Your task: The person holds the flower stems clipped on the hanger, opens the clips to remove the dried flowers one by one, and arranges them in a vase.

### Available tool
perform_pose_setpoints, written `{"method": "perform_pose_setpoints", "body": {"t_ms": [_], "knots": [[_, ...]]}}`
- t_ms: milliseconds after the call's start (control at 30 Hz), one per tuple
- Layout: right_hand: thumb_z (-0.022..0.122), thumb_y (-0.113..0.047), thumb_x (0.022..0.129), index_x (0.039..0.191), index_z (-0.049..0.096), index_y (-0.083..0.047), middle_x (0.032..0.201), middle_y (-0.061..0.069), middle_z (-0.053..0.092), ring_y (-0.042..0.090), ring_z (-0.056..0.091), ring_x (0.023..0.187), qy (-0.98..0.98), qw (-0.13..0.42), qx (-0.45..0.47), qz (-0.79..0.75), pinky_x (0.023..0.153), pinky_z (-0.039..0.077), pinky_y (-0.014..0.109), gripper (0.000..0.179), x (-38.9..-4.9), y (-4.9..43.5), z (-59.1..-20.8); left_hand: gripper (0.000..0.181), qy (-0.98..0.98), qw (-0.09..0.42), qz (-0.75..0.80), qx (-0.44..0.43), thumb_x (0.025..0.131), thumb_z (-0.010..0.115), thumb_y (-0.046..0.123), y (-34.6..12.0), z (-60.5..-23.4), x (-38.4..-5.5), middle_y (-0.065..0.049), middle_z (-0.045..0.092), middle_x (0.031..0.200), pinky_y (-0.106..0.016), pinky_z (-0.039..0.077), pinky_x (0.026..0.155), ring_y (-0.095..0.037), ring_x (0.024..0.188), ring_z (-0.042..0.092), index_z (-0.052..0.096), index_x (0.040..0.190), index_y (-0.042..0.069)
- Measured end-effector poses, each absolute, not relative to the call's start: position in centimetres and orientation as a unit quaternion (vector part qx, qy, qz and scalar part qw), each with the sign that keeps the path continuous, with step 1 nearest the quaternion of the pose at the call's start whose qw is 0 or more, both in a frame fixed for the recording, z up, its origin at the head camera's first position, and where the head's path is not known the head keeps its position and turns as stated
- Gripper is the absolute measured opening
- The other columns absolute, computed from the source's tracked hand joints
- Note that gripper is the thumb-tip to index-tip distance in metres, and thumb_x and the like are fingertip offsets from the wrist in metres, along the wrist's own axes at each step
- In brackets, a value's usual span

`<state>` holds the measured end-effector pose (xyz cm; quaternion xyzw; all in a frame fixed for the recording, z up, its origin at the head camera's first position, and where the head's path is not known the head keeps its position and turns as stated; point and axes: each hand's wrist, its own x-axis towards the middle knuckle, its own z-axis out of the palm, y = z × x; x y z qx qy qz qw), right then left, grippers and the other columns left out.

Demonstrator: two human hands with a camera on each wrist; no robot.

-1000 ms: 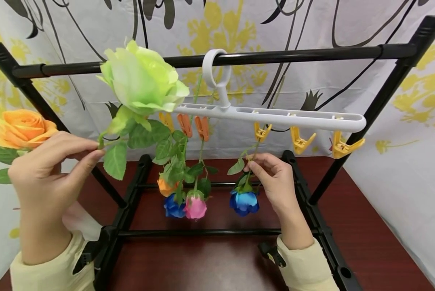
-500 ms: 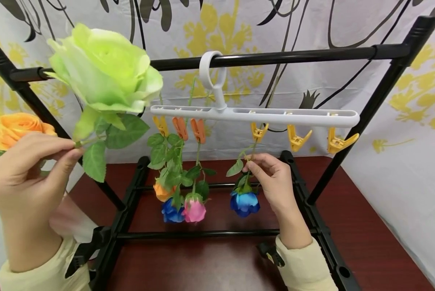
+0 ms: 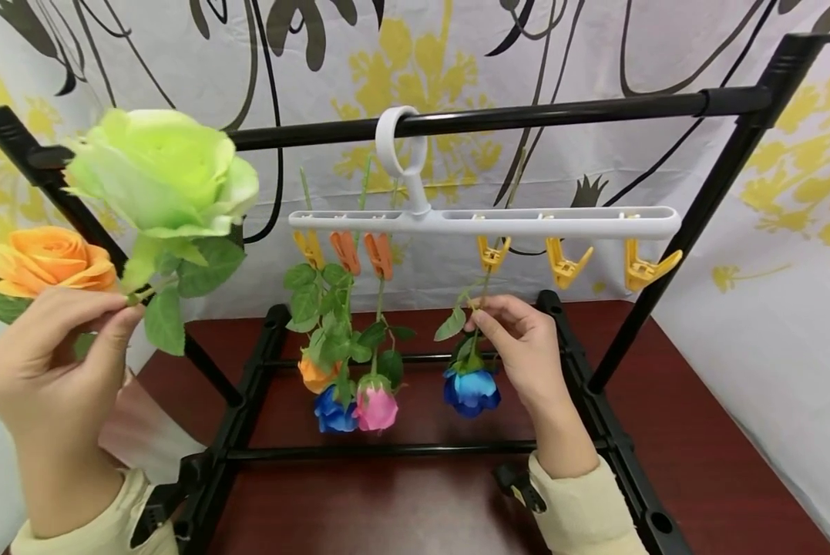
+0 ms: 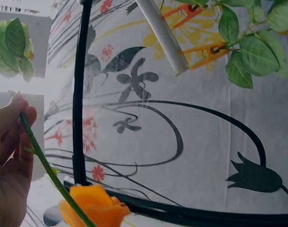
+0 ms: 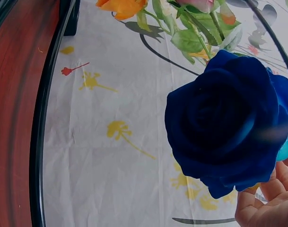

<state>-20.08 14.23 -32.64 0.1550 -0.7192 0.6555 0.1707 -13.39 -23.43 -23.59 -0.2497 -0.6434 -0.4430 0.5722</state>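
Note:
My left hand [image 3: 54, 362] pinches the stem of a green rose [image 3: 158, 173] between thumb and fingertips, its bloom upright at the left. The left wrist view shows the stem [image 4: 51, 172] running down from these fingers, the green rose's leaves [image 4: 13, 47] above. An orange rose [image 3: 54, 258] stands just behind this hand. On the right, my right hand [image 3: 525, 339] pinches the stem of a blue rose [image 3: 472, 391] hanging bloom down under a yellow clip [image 3: 492, 253]. That bloom fills much of the right wrist view, the fingertips [image 5: 274, 187] partly behind it.
A white hanger [image 3: 560, 222] hooks over the black rack's top bar [image 3: 560, 116]. Orange, blue and pink roses [image 3: 376, 405] hang from clips on its left half. Two yellow clips [image 3: 567, 266] at the right end hold nothing. A dark red table [image 3: 387, 501] lies below.
My left hand has carried the green rose leftward, away from the hanger, then slightly down. My right hand stays on the blue rose's stem. The head view has shifted a little.

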Motion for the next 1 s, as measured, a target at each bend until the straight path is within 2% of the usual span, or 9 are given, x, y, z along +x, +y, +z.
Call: {"method": "perform_pose_setpoints", "body": {"t_ms": [200, 467, 667, 700, 867, 1000], "knots": [[0.062, -0.010, 0.098, 0.110, 0.070, 0.002, 0.081, -0.013, 0.070, 0.008, 0.066, 0.084, -0.724, 0.174, 0.147, 0.651, 0.071, 0.053, 0.022, 0.019, -20.0, 14.5, -32.8, 0.019, -0.589, 0.572, -0.535, -0.200, 0.078, 0.078, -0.010, -25.5, -25.0, -13.7, 0.001, 0.074, 0.082, -0.010, 0.047, 0.068, -0.006, 0.074, 0.062, 0.067, 0.082, -0.025], [0.062, -0.011, 0.098, 0.109, 0.069, 0.004, 0.079, -0.014, 0.069, 0.008, 0.065, 0.084, -0.723, 0.186, 0.141, 0.650, 0.071, 0.053, 0.022, 0.019, -20.0, 14.8, -32.4, 0.022, -0.631, 0.592, -0.493, -0.093, 0.083, 0.077, -0.001, -29.1, -27.2, -14.8, 0.011, 0.072, 0.086, -0.006, 0.046, 0.067, 0.001, 0.076, 0.062, 0.070, 0.093, -0.020], [0.062, -0.010, 0.098, 0.109, 0.068, 0.004, 0.080, -0.014, 0.069, 0.007, 0.066, 0.084, -0.722, 0.182, 0.152, 0.650, 0.071, 0.053, 0.022, 0.019, -20.1, 14.6, -32.4, 0.016, -0.666, 0.590, -0.456, -0.009, 0.084, 0.078, 0.006, -30.0, -28.3, -15.0, 0.018, 0.070, 0.085, -0.003, 0.048, 0.069, 0.004, 0.080, 0.063, 0.077, 0.093, -0.008], [0.062, -0.010, 0.098, 0.110, 0.068, 0.004, 0.080, -0.014, 0.069, 0.007, 0.066, 0.084, -0.722, 0.182, 0.152, 0.650, 0.071, 0.053, 0.022, 0.020, -20.1, 14.6, -32.4, 0.014, -0.671, 0.588, -0.451, -0.004, 0.085, 0.078, 0.007, -30.1, -28.4, -15.1, 0.017, 0.071, 0.084, -0.003, 0.048, 0.068, 0.005, 0.080, 0.062, 0.078, 0.093, -0.004], [0.062, -0.008, 0.098, 0.110, 0.067, 0.006, 0.080, -0.014, 0.070, 0.006, 0.065, 0.084, -0.722, 0.188, 0.145, 0.649, 0.071, 0.051, 0.020, 0.020, -20.1, 14.8, -32.5, 0.018, -0.700, 0.570, -0.429, -0.007, 0.085, 0.076, 0.004, -30.4, -28.9, -15.6, 0.023, 0.069, 0.080, 0.000, 0.045, 0.064, 0.009, 0.073, 0.060, 0.075, 0.091, -0.013], [0.062, -0.007, 0.098, 0.109, 0.067, 0.008, 0.079, -0.014, 0.070, 0.006, 0.065, 0.083, -0.719, 0.189, 0.147, 0.652, 0.070, 0.051, 0.020, 0.020, -20.2, 14.9, -32.6, 0.021, -0.732, 0.556, -0.392, 0.036, 0.086, 0.076, 0.005, -30.5, -29.2, -15.5, 0.036, 0.061, 0.077, 0.000, 0.042, 0.063, 0.015, 0.069, 0.056, 0.074, 0.092, -0.015]]}}
